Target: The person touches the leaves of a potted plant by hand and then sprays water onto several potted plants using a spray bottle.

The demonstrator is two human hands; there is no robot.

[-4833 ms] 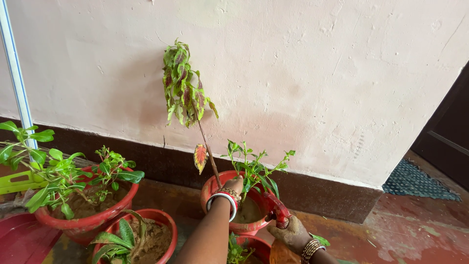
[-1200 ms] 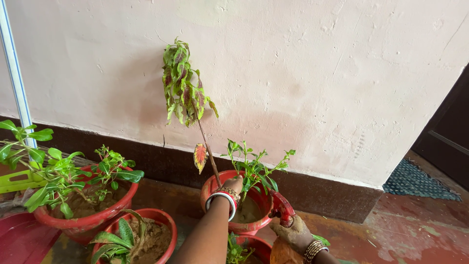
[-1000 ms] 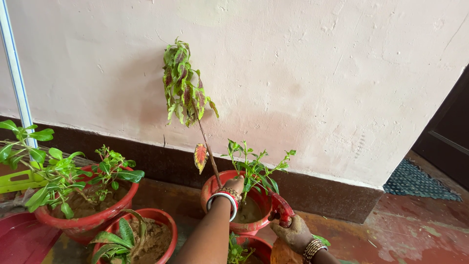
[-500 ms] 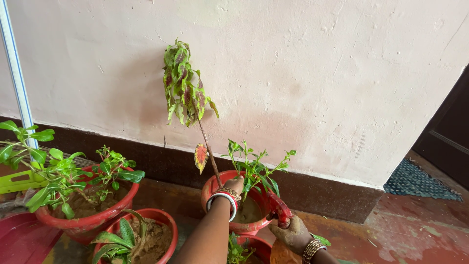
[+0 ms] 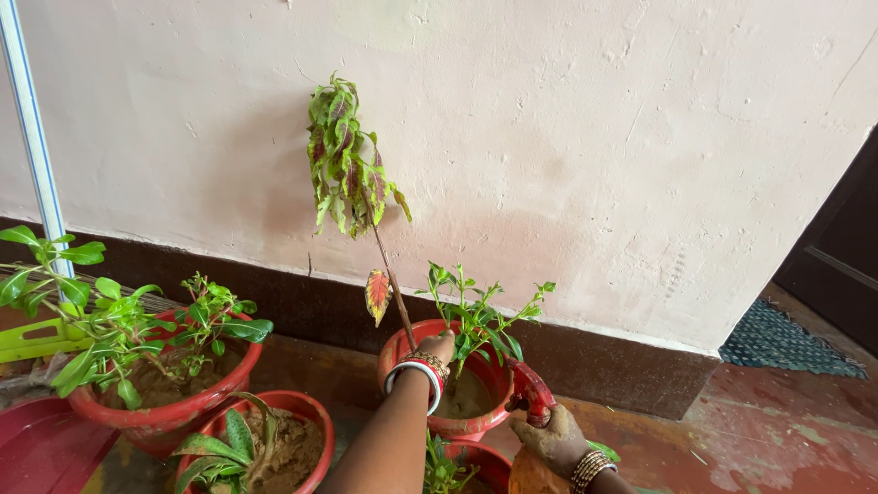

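Head view: left hand (image 5: 439, 347) pinches the tall stem (image 5: 391, 284); muddy right hand (image 5: 550, 439) grips a red tool (image 5: 532, 391).

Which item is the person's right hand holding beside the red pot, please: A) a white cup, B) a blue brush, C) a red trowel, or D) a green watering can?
C: the soil-covered right hand grips a red trowel whose blade reaches to the rim of the red pot, while the left hand holds the tall plant's stem.

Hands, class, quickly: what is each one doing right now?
Left hand: closed around the tall plant's stem at the red pot.
Right hand: soil-covered, closed on a red tool.
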